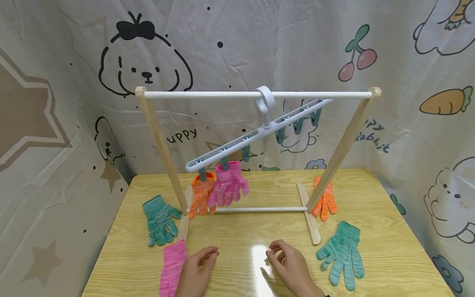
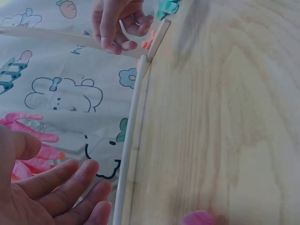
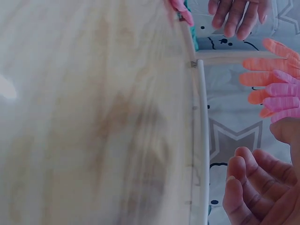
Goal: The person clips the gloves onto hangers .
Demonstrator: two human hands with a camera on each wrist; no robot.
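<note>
Both hands hover over the front of the table holding nothing, fingers loosely bent. My left hand is just right of a pink glove lying on the wood. To the right, my right hand is left of a green glove. An orange glove and a pink glove hang by clips at the near left end of a white clip hanger. Its other clips hold nothing. In the right wrist view the hanging orange glove overlaps the pink one.
The hanger hooks over the white top bar of a wooden-legged rack. Another green glove lies left of the rack, and an orange glove lies partly behind its right leg. A printed curtain surrounds the table.
</note>
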